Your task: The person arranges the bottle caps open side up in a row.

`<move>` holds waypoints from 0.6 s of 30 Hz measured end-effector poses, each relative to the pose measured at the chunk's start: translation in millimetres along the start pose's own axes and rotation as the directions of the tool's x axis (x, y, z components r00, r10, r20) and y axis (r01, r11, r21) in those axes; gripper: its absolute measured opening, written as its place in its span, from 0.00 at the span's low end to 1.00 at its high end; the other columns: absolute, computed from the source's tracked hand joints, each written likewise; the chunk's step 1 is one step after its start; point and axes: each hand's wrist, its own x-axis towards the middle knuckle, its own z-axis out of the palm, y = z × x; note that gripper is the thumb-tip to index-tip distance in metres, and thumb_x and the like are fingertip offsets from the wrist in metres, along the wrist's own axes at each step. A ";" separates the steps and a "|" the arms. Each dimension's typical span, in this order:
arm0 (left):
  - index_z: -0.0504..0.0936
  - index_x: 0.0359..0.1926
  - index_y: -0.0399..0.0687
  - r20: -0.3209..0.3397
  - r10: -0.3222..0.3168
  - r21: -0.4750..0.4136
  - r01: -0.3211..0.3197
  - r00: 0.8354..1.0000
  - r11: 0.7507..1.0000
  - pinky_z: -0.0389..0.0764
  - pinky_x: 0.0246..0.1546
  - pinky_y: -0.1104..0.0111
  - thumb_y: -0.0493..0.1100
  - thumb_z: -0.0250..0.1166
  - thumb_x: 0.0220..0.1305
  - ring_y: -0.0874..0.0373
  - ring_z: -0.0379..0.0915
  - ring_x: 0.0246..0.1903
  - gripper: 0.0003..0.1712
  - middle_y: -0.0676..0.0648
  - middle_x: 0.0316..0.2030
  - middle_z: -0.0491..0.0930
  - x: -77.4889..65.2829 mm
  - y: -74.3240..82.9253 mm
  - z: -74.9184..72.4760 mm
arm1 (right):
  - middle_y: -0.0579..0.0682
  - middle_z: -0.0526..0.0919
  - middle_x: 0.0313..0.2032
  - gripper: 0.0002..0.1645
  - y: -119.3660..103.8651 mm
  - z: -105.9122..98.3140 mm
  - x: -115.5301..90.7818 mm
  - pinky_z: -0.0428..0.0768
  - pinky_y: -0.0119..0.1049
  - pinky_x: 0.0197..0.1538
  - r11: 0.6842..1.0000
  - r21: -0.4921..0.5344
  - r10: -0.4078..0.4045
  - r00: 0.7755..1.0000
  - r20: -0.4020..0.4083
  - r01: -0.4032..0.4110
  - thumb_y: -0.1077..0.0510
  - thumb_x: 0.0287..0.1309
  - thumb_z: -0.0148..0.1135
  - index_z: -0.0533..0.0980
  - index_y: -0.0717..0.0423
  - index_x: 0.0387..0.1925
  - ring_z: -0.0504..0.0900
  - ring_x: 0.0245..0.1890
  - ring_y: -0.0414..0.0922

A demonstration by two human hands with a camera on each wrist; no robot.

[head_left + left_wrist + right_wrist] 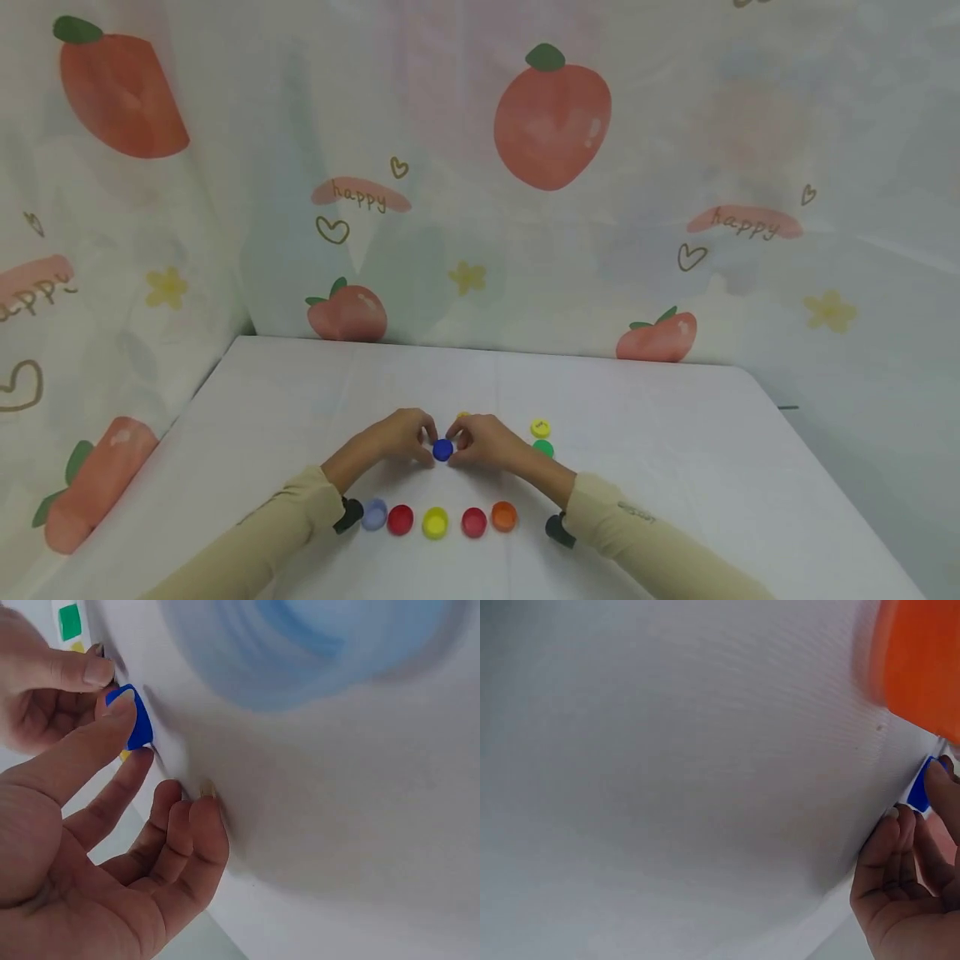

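Note:
A blue bottle cap [442, 450] is between both hands over the middle of the white table. My left hand [406, 435] pinches its left side; in the left wrist view the left thumb lies across the blue cap [141, 724] with the index finger under it. From the other side my right hand [487, 442] holds the cap between thumb and index finger. The right wrist view shows the blue cap [919, 787] partly covered by the right thumb. The other fingers of the left hand [112, 840] curl loosely near the tabletop.
Nearer the body runs a row of caps: light blue [374, 514], red [401, 520], yellow [435, 523], another red [474, 522] and orange [504, 517]. Beyond the right hand lie a yellow cap [541, 428] and a green cap [543, 448]. Another yellow cap [463, 414] is mostly hidden.

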 end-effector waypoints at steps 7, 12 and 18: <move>0.80 0.34 0.44 -0.038 -0.022 0.010 0.022 0.999 1.000 0.75 0.32 0.68 0.38 0.74 0.48 0.57 0.70 0.29 0.12 0.51 0.28 0.74 3.1 6.1 3.2 | 0.43 0.76 0.25 0.15 -4.0 -0.7 1.7 0.75 0.27 0.33 0.999 -0.047 -0.022 1.000 -0.013 0.022 0.61 0.50 0.70 0.78 0.60 0.41 0.73 0.26 0.38; 0.81 0.34 0.46 -0.046 0.008 -0.029 -0.010 0.999 1.000 0.75 0.31 0.68 0.40 0.73 0.50 0.58 0.70 0.29 0.11 0.51 0.28 0.74 0.1 2.1 3.4 | 0.42 0.76 0.25 0.15 -3.3 -1.8 -1.8 0.75 0.26 0.34 0.996 -0.065 -0.055 0.998 -0.017 0.054 0.61 0.51 0.70 0.78 0.60 0.41 0.74 0.27 0.37; 0.83 0.36 0.45 -0.078 0.092 -0.103 -0.099 0.993 0.990 0.76 0.32 0.67 0.42 0.71 0.54 0.60 0.73 0.28 0.09 0.54 0.26 0.79 -7.4 -4.2 -2.7 | 0.41 0.79 0.28 0.14 -2.6 -2.7 -4.4 0.76 0.25 0.37 0.995 -0.042 -0.091 0.995 -0.050 0.089 0.59 0.53 0.68 0.77 0.59 0.42 0.76 0.29 0.35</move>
